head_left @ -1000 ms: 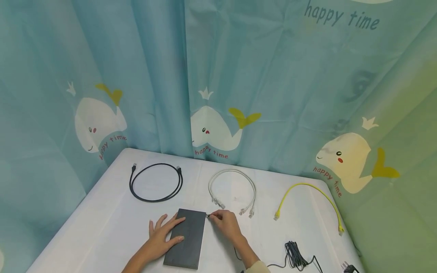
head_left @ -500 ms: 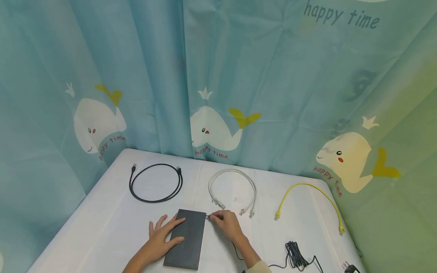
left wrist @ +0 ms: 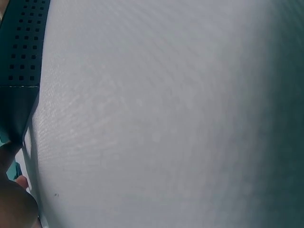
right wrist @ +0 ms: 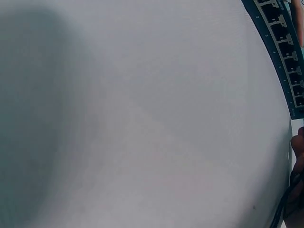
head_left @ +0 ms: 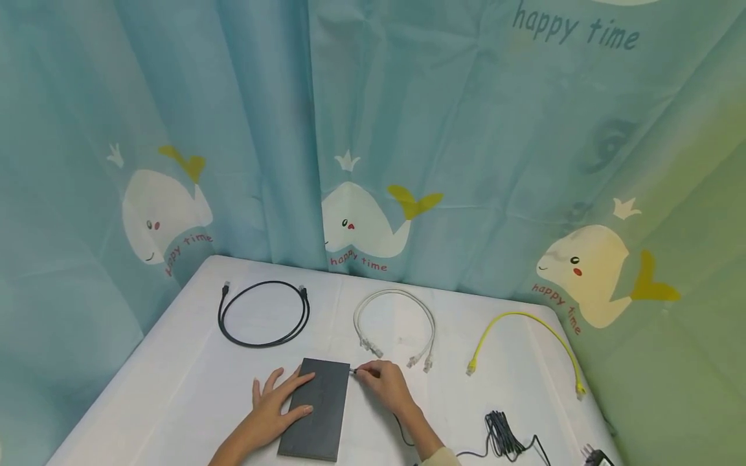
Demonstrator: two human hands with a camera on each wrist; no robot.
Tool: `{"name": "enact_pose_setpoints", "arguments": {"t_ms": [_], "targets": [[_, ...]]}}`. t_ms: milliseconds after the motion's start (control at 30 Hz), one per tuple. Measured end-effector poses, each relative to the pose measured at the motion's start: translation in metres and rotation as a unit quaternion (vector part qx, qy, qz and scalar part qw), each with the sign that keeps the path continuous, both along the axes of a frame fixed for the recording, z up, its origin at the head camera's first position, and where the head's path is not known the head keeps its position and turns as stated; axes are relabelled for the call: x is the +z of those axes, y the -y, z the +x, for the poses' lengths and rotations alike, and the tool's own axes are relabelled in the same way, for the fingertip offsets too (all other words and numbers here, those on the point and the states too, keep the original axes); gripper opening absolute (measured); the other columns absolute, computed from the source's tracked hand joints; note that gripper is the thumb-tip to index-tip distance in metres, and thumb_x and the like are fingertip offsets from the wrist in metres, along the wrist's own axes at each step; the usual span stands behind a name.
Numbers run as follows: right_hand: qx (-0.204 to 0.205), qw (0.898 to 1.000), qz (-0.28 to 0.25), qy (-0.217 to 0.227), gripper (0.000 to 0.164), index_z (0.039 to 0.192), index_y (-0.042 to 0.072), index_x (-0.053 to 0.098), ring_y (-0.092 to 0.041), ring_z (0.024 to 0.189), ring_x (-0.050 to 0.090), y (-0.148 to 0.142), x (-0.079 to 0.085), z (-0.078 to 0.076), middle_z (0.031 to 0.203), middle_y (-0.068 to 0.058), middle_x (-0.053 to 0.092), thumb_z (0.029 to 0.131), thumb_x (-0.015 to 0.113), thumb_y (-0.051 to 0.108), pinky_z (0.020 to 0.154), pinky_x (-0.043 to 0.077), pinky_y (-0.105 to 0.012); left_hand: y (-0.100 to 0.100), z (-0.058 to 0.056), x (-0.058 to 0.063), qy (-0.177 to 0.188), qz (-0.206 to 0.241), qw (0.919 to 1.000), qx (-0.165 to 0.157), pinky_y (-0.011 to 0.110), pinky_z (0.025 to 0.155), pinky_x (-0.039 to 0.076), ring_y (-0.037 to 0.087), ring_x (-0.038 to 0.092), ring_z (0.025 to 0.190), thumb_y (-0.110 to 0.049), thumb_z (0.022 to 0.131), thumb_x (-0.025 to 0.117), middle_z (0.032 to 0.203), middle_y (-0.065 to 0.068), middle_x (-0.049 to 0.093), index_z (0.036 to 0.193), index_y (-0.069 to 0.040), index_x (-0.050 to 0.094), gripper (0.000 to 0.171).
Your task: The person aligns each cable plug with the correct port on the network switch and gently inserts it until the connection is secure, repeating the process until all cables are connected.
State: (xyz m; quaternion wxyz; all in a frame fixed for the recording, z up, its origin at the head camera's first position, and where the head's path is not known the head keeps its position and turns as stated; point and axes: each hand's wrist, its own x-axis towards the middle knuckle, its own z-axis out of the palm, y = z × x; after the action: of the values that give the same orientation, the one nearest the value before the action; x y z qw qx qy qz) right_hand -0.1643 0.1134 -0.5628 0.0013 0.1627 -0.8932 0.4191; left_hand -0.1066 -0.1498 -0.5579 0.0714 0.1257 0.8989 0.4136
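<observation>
A flat dark grey network switch (head_left: 319,414) lies on the white table in the head view. My left hand (head_left: 269,414) rests on its left side, fingers spread, with the thumb and a fingertip on the top face. At the far right corner, my right hand (head_left: 389,386) pinches a small cable plug (head_left: 353,371) right at the switch's edge. Its thin black cord (head_left: 403,432) runs down beside the right forearm. The left wrist view catches the switch's perforated side (left wrist: 24,52), and the right wrist view its row of ports (right wrist: 287,52). Fingers mostly hide the plug.
Across the back lie a looped black network cable (head_left: 264,346), grey network cables (head_left: 394,291) and a yellow one (head_left: 522,314). A bundled black cord (head_left: 501,432) and a mains plug (head_left: 597,457) lie at front right. A blue-green curtain (head_left: 280,129) stands behind the table (head_left: 175,388).
The head view has shifted slightly. Both hands keep their places, the left on the network switch and the right at the plug by its corner.
</observation>
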Motion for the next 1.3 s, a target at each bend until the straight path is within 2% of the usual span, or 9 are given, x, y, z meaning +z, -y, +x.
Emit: {"name": "enact_pose_setpoints", "arguments": {"t_ms": [167,400,600,733,1000,1300], "targets": [[-0.011,1.000,-0.004,-0.004,0.015,0.090,0.010,0.074,-0.003,0.071,0.057,0.0020,-0.0006,-0.0010,0.080,0.008,0.068,0.088,0.068,0.023,0.063,0.049,-0.024,0.0000,0.0004,0.0008,-0.001,0.003,1.0000,0.000,0.068,0.095,-0.018,0.045,0.010,0.135,-0.047,0.084,0.065,0.146,0.015,0.036,0.136,-0.024,0.052,0.058],[-0.001,1.000,-0.006,0.005,0.015,0.091,0.010,0.074,-0.004,0.075,0.059,0.0012,-0.0009,-0.0009,0.084,0.006,0.069,0.089,0.067,0.024,0.065,0.050,-0.024,0.0000,0.0017,0.0005,-0.001,0.007,1.0000,0.003,0.068,0.095,-0.019,0.045,0.009,0.135,-0.047,0.084,0.065,0.146,0.015,0.036,0.136,-0.024,0.052,0.059],[-0.001,0.999,-0.015,0.035,0.018,0.094,0.012,0.074,-0.004,0.076,0.060,0.0012,0.0000,-0.0024,0.086,0.007,0.069,0.089,0.065,0.026,0.066,0.051,-0.023,0.0009,0.0021,-0.0003,-0.001,0.009,0.9999,0.003,0.068,0.095,-0.019,0.045,0.009,0.135,-0.047,0.084,0.065,0.146,0.015,0.036,0.136,-0.024,0.052,0.059],[0.013,0.999,-0.026,0.042,0.021,0.095,0.011,0.073,-0.002,0.075,0.060,0.0030,-0.0003,-0.0036,0.086,0.009,0.069,0.089,0.065,0.029,0.065,0.051,-0.022,0.0008,0.0018,-0.0012,-0.006,0.014,0.9999,0.002,0.069,0.094,-0.019,0.045,0.010,0.135,-0.046,0.084,0.066,0.145,0.015,0.037,0.136,-0.024,0.052,0.058],[-0.003,1.000,-0.007,0.016,0.013,0.093,0.010,0.073,-0.002,0.068,0.055,-0.0005,0.0007,-0.0008,0.078,0.010,0.064,0.089,0.066,0.021,0.060,0.049,-0.022,-0.0010,0.0007,-0.0033,-0.002,0.020,0.9998,-0.007,0.069,0.094,-0.019,0.045,0.009,0.136,-0.046,0.085,0.066,0.146,0.015,0.036,0.137,-0.024,0.051,0.058],[0.011,1.000,-0.009,-0.012,0.012,0.091,0.009,0.073,-0.001,0.069,0.057,0.0002,-0.0031,0.0010,0.080,0.007,0.067,0.088,0.067,0.019,0.061,0.050,-0.022,0.0011,0.0016,-0.0026,-0.004,0.020,0.9998,0.001,0.069,0.094,-0.019,0.046,0.010,0.135,-0.046,0.084,0.066,0.145,0.016,0.037,0.136,-0.025,0.052,0.058]]}}
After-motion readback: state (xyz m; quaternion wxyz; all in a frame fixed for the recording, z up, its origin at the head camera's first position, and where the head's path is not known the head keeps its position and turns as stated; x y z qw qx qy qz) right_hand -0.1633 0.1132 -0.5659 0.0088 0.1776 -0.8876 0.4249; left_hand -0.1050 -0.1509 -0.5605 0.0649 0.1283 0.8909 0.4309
